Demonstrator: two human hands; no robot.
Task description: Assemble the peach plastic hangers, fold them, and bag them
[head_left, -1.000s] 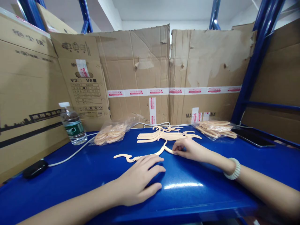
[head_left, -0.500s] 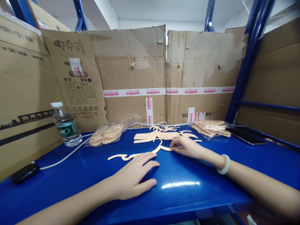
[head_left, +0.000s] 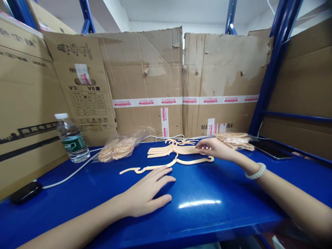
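Observation:
A cream plastic folding hanger (head_left: 193, 162) lies spread out on the blue tabletop, its left arm running out to the left with a small notch near the tip. My left hand (head_left: 149, 190) rests flat and open in front of that arm, fingertips over or against it. Just behind lies a row of matching hangers (head_left: 159, 151), stacked closely with their hooks pointing back. At the right end of this row my right hand (head_left: 211, 148) is closed, its fingertips pinched on a hanger there; the exact grip is partly hidden.
Clear plastic bags of hangers lie at back left (head_left: 118, 148) and back right (head_left: 233, 140). A water bottle (head_left: 72, 140), a black device (head_left: 26, 192) with a white cable, and a dark phone (head_left: 271, 150) are on the tabletop (head_left: 207, 221). Cardboard sheets (head_left: 145, 79) wall the back.
My right hand has left the front hanger's right arm and moved right and back to the stacked row. The front hanger's right arm now shows fully. My left hand has barely moved.

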